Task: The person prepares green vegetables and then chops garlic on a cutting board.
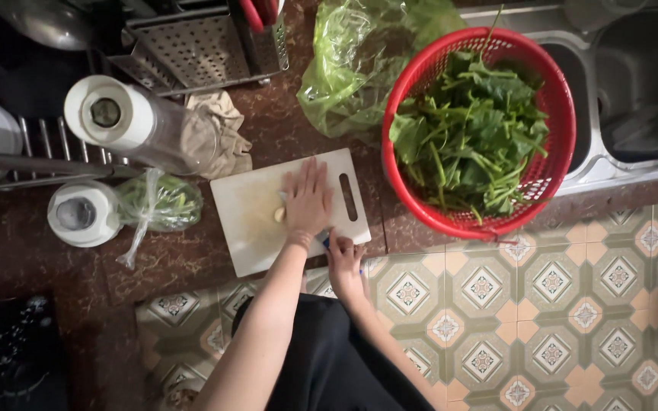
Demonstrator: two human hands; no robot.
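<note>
Centre frame: dark reddish stone table (192,262), patterned tile floor (557,304) filling the lower right. White cutting board (249,217) lies flat mid-frame, slot handle toward the right.

Left hand (308,199) flat, palm down on the board, fingers together and stretched out, no grip closed on anything. Looks like it presses on a flat knife blade, but the blade is mostly hidden under the palm, can't confirm. Pale garlic clove (279,215) sits on the board, touching the thumb side of that hand.

Right hand (344,262) just below the board's lower right edge, grip closed around a blue handle (326,242); only a small bit of it shows.

Around:
- red plastic colander (557,114) full of leafy greens (470,129), right of the board, overhanging the table edge next to the steel sink (634,84), upper right
- green plastic bag (352,68) with more leaves, top centre, touching the colander
- two white-capped jars (108,114), left of the board, lying toward the camera
- small tied clear bag (158,202) of green stuff between the lower jar and the board
- perforated metal rack (192,49), upper left, crumpled cloth (222,133) below it
</note>
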